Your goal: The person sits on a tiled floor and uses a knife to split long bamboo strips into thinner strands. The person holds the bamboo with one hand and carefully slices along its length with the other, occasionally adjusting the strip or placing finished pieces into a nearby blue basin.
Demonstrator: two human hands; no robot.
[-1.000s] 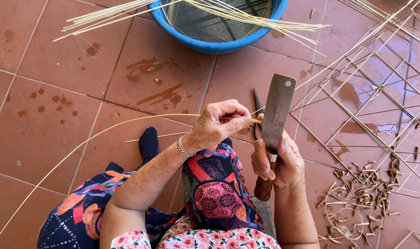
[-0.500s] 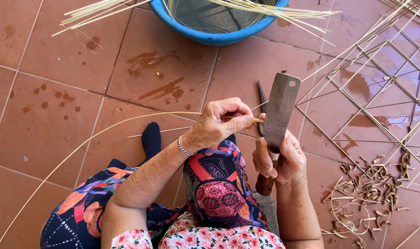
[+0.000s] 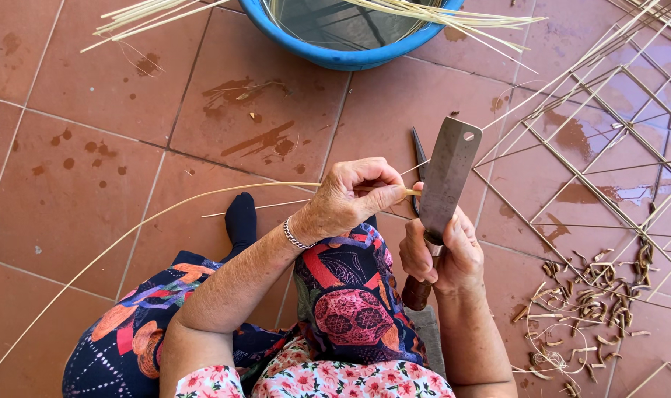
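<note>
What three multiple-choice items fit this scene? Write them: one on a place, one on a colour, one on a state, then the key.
1. Where does the pile of shavings lie?
A. on the tiles beside the right hand
B. in the basin
C. on the lap

2. What colour is the basin?
A. red
B. blue
C. white

3. How is the cleaver held?
A. lying flat on the floor
B. blade up in the right hand
C. in the left hand

Key: A, curls litter the tiles there; B, its rim is blue; B, the right fist grips the handle while the left pinches the thin strip.
</note>
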